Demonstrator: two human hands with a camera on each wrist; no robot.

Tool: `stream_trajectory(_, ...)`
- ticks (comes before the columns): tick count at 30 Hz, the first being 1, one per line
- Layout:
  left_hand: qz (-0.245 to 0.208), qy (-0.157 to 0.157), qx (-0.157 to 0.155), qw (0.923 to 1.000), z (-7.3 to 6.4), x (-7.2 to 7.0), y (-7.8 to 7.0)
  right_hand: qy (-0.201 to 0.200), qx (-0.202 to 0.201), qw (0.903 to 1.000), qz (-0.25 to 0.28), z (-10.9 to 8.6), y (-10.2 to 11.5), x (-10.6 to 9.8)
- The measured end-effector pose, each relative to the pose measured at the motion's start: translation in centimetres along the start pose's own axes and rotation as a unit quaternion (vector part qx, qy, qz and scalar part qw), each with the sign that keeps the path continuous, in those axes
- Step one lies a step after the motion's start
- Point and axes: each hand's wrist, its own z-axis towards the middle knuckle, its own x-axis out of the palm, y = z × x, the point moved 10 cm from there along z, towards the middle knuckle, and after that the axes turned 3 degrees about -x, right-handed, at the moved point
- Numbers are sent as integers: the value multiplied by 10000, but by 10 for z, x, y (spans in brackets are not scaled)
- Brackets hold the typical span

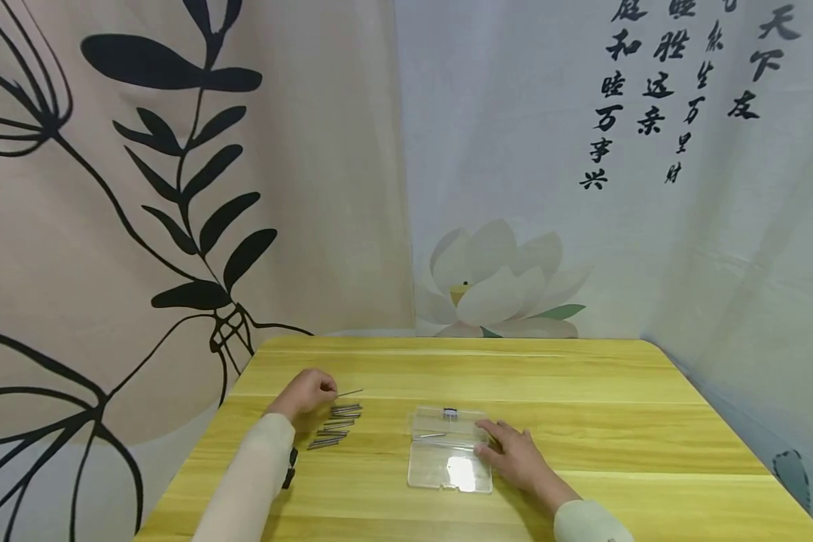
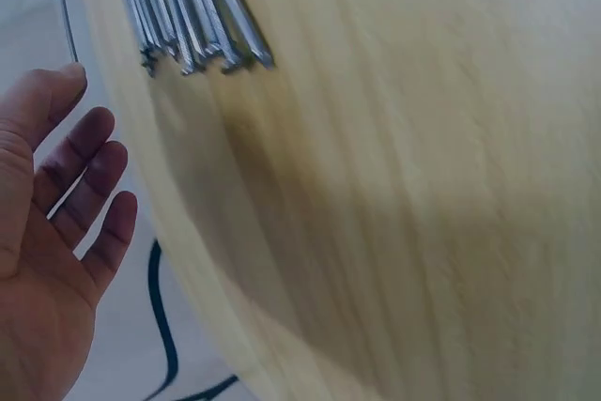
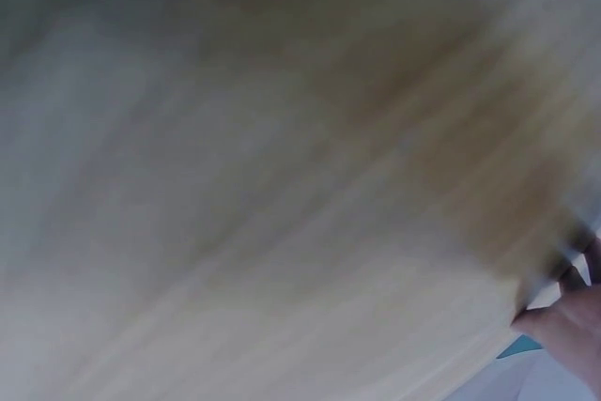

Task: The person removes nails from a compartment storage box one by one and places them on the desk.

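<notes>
My left hand pinches a thin steel nail between thumb and index finger, above the table's left side. In the left wrist view the held nail points up with its head at the top, and the other fingers are loosely bent. Just nearer than this hand, several nails lie in small groups. A clear plastic box sits open at the middle, with a thin nail in its far half. My right hand rests at the box's right edge, fingers extended and touching it.
The yellow wood-grain table has rounded far corners. Behind it hangs a printed curtain with plants and black writing. A black band shows at the left wrist. The right wrist view is blurred.
</notes>
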Motion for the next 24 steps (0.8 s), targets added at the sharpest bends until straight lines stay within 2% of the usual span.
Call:
stream_trajectory(8, 218, 125, -156, 9996, -3, 2, 12, 7, 29, 10000, -3, 0, -1, 0)
stream_trajectory(24, 728, 69, -94, 9973, 0, 12, 14, 95, 0, 10000, 7, 0, -1, 2)
